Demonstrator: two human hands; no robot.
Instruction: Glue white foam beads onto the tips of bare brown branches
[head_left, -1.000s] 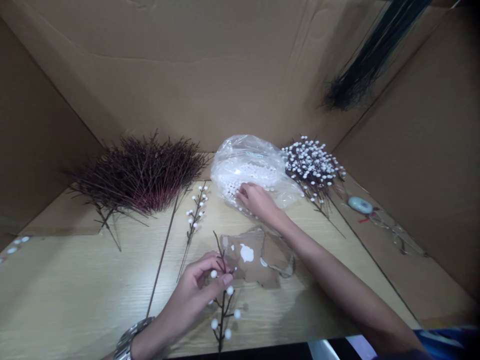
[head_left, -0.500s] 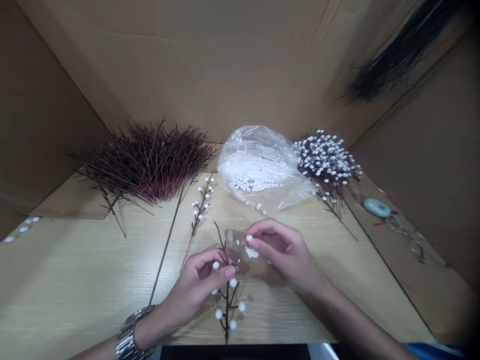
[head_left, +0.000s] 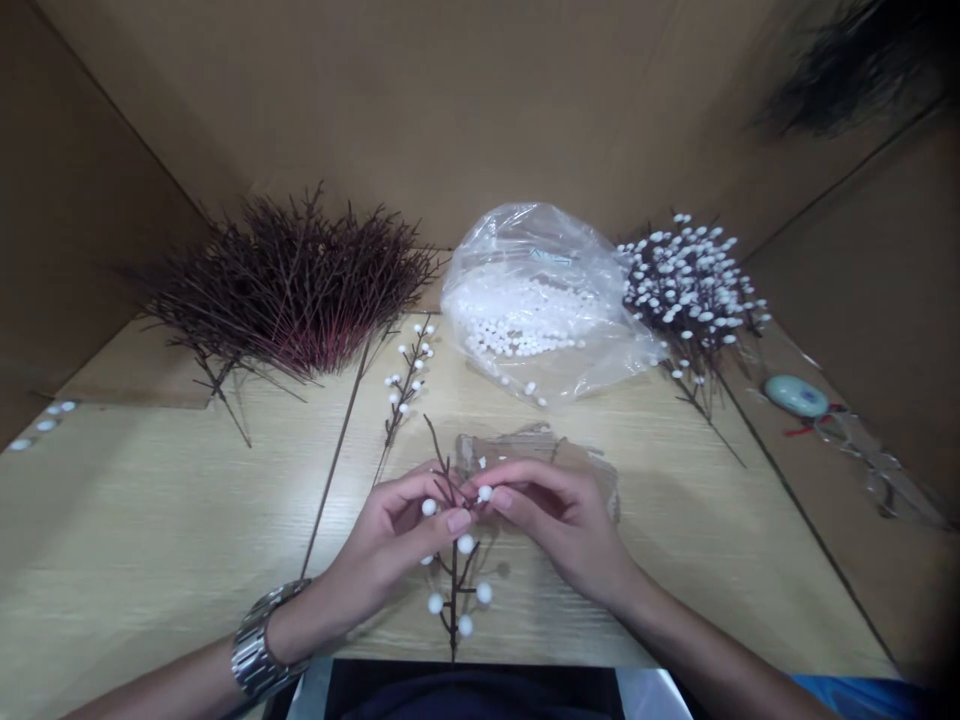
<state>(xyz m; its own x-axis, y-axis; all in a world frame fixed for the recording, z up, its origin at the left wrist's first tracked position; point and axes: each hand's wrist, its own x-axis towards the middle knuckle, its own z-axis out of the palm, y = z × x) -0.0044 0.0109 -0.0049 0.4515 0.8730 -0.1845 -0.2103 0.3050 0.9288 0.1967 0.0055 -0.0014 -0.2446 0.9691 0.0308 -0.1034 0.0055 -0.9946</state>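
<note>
My left hand (head_left: 401, 525) pinches a brown twig (head_left: 454, 590) that stands roughly upright in view and bears several white balls. Between the thumb and forefinger of my right hand (head_left: 566, 510) is a white ball (head_left: 485, 493), at the tip of a side branch beside my left fingertips. Whether the ball touches the branch tip is too small to tell. Behind my right hand lies a piece of cardboard (head_left: 585, 458) with white smears. A second twig with white balls (head_left: 405, 385) rests farther back on the table.
Bare brown twigs (head_left: 292, 280) are heaped at the back left. A clear bag of white balls (head_left: 525, 310) stands mid-back, beside finished-looking berry twigs (head_left: 686, 285). A green oval object (head_left: 796, 396) lies right; loose balls (head_left: 46, 425) lie far left.
My right hand has moved left and brought its white ball from over the cardboard to the twig. My left hand still grips the twig. The camera view has shifted slightly.
</note>
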